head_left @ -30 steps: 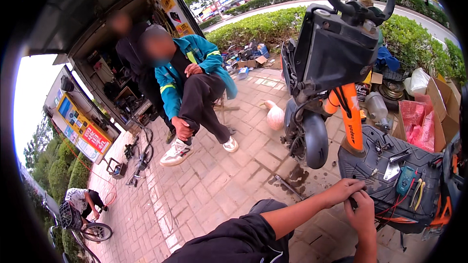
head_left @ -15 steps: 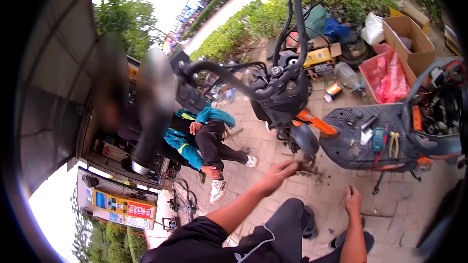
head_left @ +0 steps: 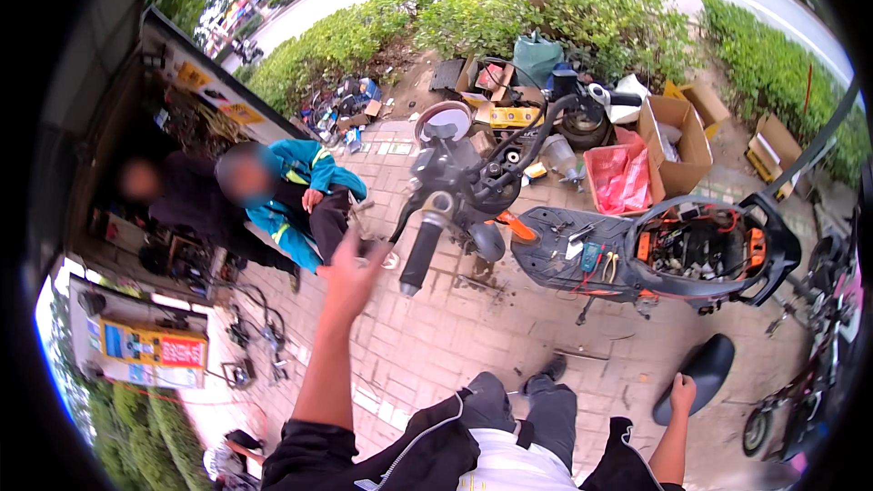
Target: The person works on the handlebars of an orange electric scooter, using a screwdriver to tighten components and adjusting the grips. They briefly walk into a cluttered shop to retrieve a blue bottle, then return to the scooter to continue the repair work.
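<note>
My left hand is raised with its fingers spread and holds nothing. It is just left of the black handlebar grip of an electric scooter, with a gap between them. My right hand hangs low on the right with its fingers curled; nothing shows in it. In the picture it overlaps the edge of a black scooter seat lying on the paving. On the scooter's footboard are a teal multimeter and yellow-handled pliers. Behind it, the seat compartment is uncovered, showing wiring inside.
A person in a teal jacket sits at the left, beside another in dark clothes. Behind the scooter stand a cardboard box and a red-lined box. Cables lie on the left paving; another vehicle stands far right.
My view has risen and widened, and the seat has come into it. My left hand has gone from low by the front wheel up beside the handlebar grip, its fingers spreading.
</note>
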Demonstrator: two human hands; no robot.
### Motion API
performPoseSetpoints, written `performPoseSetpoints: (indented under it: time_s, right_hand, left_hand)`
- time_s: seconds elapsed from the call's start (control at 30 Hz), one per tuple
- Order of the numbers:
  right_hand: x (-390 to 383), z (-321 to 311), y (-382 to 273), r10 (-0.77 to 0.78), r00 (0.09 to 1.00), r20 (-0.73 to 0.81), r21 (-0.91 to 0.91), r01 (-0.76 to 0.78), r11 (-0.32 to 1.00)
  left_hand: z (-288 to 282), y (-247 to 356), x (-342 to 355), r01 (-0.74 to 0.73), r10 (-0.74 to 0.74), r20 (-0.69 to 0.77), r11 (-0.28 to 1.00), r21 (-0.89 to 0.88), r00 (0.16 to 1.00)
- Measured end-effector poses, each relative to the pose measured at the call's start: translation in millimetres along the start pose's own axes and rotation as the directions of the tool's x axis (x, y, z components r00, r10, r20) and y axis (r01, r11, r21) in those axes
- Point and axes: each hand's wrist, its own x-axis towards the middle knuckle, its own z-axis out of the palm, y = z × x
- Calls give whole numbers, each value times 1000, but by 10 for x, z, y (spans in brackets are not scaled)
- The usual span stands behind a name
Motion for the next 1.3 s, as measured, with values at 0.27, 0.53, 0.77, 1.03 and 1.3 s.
performPoseSetpoints:
  time_s: [0.27,0.53,0.77,1.03,1.3]
  right_hand:
    - [-219,-375,654,403,891,210,285,-450,846]
    - [-563,-452,646,376,863,338,245,-466,850]
    - [48,-304,-537,141,932,335,401,-276,874]
    - [688,367,-2422,-381,661,646,469,49,882]
    - [308,1192,-4671,-528,132,839,537,-363,761]
  left_hand:
    - [554,474,-185,96,-101,-22,823,560,995]
    - [740,502,-255,87,-34,-117,873,481,993]
    - [798,545,-347,65,-32,-72,854,516,997]
    - [684,589,-271,134,-90,-99,713,689,991]
    - [913,846,-144,514,-393,-331,644,567,858]
